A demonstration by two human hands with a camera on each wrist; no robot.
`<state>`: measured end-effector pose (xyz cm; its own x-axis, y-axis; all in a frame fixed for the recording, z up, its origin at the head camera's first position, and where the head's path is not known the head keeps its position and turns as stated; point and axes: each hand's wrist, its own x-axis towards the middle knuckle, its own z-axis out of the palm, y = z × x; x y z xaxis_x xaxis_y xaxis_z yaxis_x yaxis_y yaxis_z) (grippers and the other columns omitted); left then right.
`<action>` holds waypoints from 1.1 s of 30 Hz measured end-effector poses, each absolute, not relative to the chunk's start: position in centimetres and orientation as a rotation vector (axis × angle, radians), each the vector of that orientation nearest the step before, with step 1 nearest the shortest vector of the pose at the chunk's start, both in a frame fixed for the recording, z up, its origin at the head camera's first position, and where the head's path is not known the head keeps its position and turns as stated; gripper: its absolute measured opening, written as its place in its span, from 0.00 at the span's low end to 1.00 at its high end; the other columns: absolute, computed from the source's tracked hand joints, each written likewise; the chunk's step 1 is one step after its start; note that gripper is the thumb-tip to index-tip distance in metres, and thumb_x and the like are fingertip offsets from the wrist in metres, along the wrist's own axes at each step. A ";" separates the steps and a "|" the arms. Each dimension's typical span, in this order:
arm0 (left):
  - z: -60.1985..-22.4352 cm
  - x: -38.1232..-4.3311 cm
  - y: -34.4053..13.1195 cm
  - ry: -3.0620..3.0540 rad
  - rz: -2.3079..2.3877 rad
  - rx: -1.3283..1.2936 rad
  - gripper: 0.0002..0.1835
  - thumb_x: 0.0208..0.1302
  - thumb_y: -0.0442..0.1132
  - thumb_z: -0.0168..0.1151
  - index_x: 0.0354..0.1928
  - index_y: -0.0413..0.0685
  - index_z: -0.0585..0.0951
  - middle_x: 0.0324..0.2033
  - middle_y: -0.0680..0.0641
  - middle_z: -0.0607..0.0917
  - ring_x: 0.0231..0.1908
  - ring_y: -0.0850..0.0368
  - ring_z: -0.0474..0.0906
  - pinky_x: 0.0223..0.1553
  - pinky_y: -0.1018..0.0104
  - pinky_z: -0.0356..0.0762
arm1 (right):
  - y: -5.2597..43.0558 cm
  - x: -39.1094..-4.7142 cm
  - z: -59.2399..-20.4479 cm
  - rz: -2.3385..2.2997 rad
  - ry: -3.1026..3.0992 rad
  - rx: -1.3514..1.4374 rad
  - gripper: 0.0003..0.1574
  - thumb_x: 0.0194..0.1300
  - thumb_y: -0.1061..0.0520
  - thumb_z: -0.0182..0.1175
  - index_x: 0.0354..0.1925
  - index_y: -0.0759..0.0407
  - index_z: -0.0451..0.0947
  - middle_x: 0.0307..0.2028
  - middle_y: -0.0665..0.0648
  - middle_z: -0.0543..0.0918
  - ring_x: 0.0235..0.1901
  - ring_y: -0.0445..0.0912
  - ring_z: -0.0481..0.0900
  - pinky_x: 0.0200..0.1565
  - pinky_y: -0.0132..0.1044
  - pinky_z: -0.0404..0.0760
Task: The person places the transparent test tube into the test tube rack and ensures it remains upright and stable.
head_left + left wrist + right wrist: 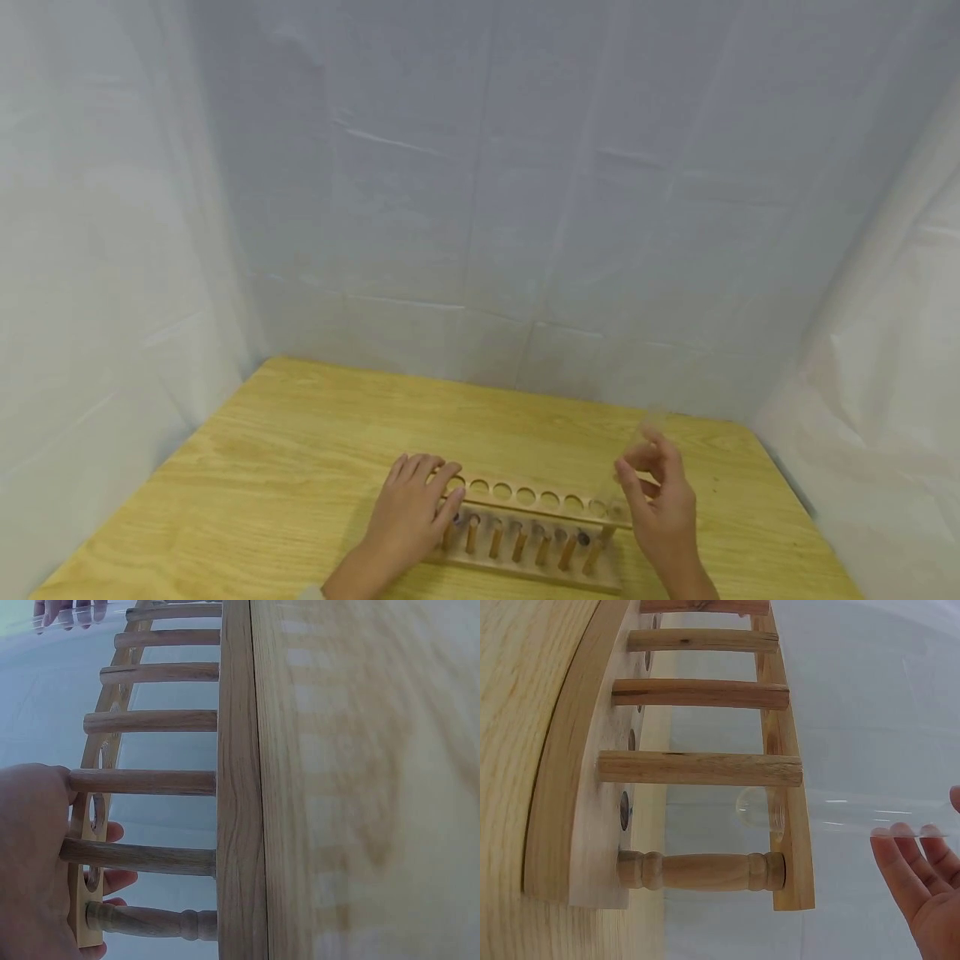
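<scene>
A wooden test tube rack (525,572) stands on the table, with round holes along its top rail and a row of upright pegs in front. My left hand (408,512) grips the left end of the top rail; the left wrist view shows fingertips (120,881) behind it. At the other end, my right hand (663,500) holds a clear test tube (840,814) between thumb and fingers, above the rail. The tube's rounded bottom pokes through the last hole, beside the turned end post (705,871), and hangs well above the rack's base.
The yellow wood-grain table (300,442) extends around the rack. White plastic sheeting (480,208) hangs behind the table and along both sides. Dark round recesses (625,810) show in the rack's base, in line with the holes above.
</scene>
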<state>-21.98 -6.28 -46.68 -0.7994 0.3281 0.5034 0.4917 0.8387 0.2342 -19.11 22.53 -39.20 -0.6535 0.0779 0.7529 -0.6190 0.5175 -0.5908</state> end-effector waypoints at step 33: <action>-46.5 -22.1 -6.4 -2.585 -0.491 -0.602 0.18 0.74 0.51 0.50 0.53 0.50 0.80 0.48 0.47 0.80 0.54 0.48 0.75 0.63 0.41 0.64 | 24.6 -21.6 -42.9 1.222 -2.103 0.510 0.19 0.65 0.74 0.54 0.53 0.65 0.67 0.32 0.55 0.80 0.28 0.42 0.81 0.23 0.31 0.81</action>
